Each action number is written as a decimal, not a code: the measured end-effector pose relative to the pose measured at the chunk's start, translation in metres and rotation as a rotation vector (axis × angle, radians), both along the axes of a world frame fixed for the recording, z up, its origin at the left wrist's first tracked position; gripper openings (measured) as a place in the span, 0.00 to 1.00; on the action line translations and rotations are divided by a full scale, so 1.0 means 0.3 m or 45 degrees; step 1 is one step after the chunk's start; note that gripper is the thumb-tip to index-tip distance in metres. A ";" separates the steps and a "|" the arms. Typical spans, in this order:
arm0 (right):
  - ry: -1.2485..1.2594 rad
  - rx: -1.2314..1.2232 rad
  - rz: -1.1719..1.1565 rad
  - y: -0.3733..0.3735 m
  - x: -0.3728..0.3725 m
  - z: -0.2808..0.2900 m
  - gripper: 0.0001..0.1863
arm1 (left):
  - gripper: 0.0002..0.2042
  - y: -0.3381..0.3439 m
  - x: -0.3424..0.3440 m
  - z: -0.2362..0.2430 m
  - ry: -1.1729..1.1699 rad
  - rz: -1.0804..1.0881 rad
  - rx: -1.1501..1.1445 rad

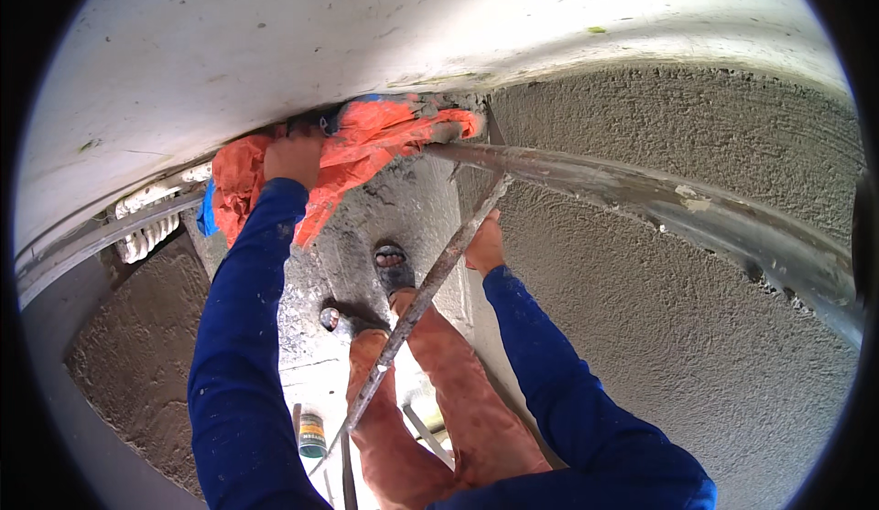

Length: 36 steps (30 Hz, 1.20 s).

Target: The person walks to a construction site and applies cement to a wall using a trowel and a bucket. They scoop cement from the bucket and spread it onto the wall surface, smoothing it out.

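Observation:
An orange and blue plastic tarp point(366, 139) lies bunched along the foot of the white surface, with grey smears on it. My left hand point(293, 159) is closed on its upper part, its fingertips lost among the folds. A narrow, mortar-spattered metal bar point(430, 290) slants down from a thick pipe past my legs. My right hand point(485, 246) is wrapped round this bar near its upper end; the bar hides some of the fingers. Both arms wear blue sleeves.
The thick pipe point(659, 203) crosses before the rough grey plastered wall point(623, 336) on the right. My feet stand in dark sandals point(394, 267) on a grey surface. Below sits a can point(312, 437). At left are a rail point(101, 244) and white coiled material point(151, 226).

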State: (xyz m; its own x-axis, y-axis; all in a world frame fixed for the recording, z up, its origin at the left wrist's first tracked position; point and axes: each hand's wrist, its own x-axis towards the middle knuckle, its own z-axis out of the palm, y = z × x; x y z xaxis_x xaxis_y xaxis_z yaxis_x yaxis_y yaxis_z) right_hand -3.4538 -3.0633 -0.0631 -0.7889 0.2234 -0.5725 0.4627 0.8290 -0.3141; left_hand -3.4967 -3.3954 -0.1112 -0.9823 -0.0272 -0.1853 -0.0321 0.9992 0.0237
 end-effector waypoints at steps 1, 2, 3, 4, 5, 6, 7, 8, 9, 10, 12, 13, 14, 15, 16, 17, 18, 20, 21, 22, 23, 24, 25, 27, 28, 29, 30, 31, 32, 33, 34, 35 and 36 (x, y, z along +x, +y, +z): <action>-0.029 0.026 0.014 -0.005 -0.003 0.011 0.15 | 0.11 -0.018 0.009 -0.002 0.003 0.001 -0.033; -0.017 0.016 0.028 -0.004 -0.001 0.011 0.15 | 0.10 -0.040 0.023 -0.003 0.005 0.002 -0.068; 0.001 0.012 0.042 0.007 -0.003 0.013 0.15 | 0.09 -0.053 0.022 0.012 0.016 -0.001 -0.098; 0.061 -0.026 0.056 0.034 0.008 0.001 0.15 | 0.09 -0.063 0.023 0.027 0.002 0.001 -0.084; 0.120 -0.064 0.070 0.055 0.014 -0.007 0.15 | 0.09 -0.070 0.025 0.041 -0.012 0.003 -0.069; 0.093 -0.064 0.040 0.062 0.014 -0.021 0.15 | 0.09 -0.088 0.024 0.055 -0.022 0.008 -0.062; 0.066 -0.063 0.010 0.069 0.013 -0.035 0.15 | 0.08 -0.101 0.021 0.053 -0.064 0.025 -0.093; 0.045 -0.055 -0.014 0.079 0.017 -0.045 0.15 | 0.08 -0.111 0.017 0.047 -0.106 0.042 -0.122; 0.028 -0.051 -0.042 0.073 0.006 -0.046 0.15 | 0.08 -0.116 0.021 0.047 -0.159 0.057 -0.153; 0.016 -0.040 -0.064 0.070 0.001 -0.042 0.15 | 0.08 -0.133 0.020 0.048 -0.168 0.063 -0.146; -0.010 -0.017 -0.077 0.041 0.006 -0.019 0.15 | 0.08 -0.176 0.031 0.057 -0.203 0.075 -0.132; -0.014 -0.002 -0.063 0.009 -0.002 0.007 0.15 | 0.08 -0.182 0.042 0.060 -0.185 0.067 -0.149; -0.017 0.013 -0.048 -0.011 -0.005 0.019 0.14 | 0.08 -0.188 0.059 0.064 -0.166 0.059 -0.167; -0.028 -0.027 -0.038 0.000 -0.014 0.016 0.14 | 0.08 -0.191 0.055 0.080 -0.130 0.054 -0.180; -0.043 -0.060 -0.031 0.033 -0.006 0.005 0.14 | 0.08 -0.186 0.055 0.092 -0.125 0.080 -0.151; -0.059 -0.094 -0.023 0.064 0.007 -0.006 0.14 | 0.08 -0.181 0.054 0.105 -0.120 0.106 -0.122; 0.007 -0.075 0.035 0.070 0.020 -0.009 0.13 | 0.08 -0.183 0.056 0.119 -0.116 0.137 -0.101; 0.137 -0.029 0.140 0.076 0.061 -0.007 0.13 | 0.09 -0.180 0.055 0.128 -0.151 0.136 -0.123; 0.178 -0.078 0.106 0.066 0.072 0.002 0.12 | 0.09 -0.179 0.060 0.132 -0.174 0.134 -0.136; 0.134 -0.106 0.035 0.058 0.077 0.010 0.12 | 0.09 -0.182 0.068 0.139 -0.154 0.121 -0.119; 0.089 -0.133 -0.036 0.052 0.081 0.020 0.12 | 0.10 -0.189 0.078 0.150 -0.133 0.108 -0.103; 0.054 -0.159 -0.104 0.048 0.069 0.031 0.11 | 0.10 -0.190 0.074 0.164 -0.103 0.098 -0.084; 0.115 -0.115 -0.031 0.050 0.067 0.031 0.11 | 0.10 -0.190 0.070 0.174 -0.105 0.103 -0.098; 0.208 -0.018 0.110 0.045 0.082 0.051 0.11 | 0.10 -0.184 0.086 0.183 -0.139 0.107 -0.119; 0.120 -0.033 0.038 0.041 0.092 0.066 0.11 | 0.10 -0.181 0.096 0.175 -0.158 0.113 -0.122; 0.032 -0.045 -0.035 0.037 0.101 0.080 0.11 | 0.10 -0.180 0.099 0.162 -0.178 0.118 -0.124; -0.044 -0.055 -0.110 0.026 0.101 0.098 0.11 | 0.10 -0.179 0.097 0.158 -0.186 0.123 -0.123; -0.032 -0.048 -0.098 0.022 0.109 0.099 0.11 | 0.10 -0.178 0.101 0.157 -0.187 0.135 -0.114; -0.020 -0.040 -0.087 0.016 0.117 0.097 0.11 | 0.10 -0.178 0.106 0.156 -0.188 0.147 -0.105; 0.000 -0.037 -0.070 0.014 0.109 0.092 0.12 | 0.10 -0.179 0.104 0.159 -0.181 0.165 -0.100; -0.045 -0.036 -0.111 0.016 0.090 0.084 0.12 | 0.10 -0.178 0.104 0.164 -0.173 0.155 -0.093; -0.090 -0.035 -0.151 0.021 0.065 0.075 0.13 | 0.10 -0.176 0.106 0.169 -0.166 0.146 -0.087; -0.127 -0.039 -0.189 0.027 0.048 0.063 0.13 | 0.10 -0.178 0.104 0.174 -0.152 0.140 -0.085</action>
State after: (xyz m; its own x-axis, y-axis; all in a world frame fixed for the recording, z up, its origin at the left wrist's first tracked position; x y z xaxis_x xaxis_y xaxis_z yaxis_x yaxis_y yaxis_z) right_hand -3.4395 -3.0553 -0.0442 -0.6871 0.3145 -0.6549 0.6098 0.7397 -0.2846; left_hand -3.4656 -3.4490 -0.0590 -0.9440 -0.1495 -0.2943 -0.1399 0.9887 -0.0533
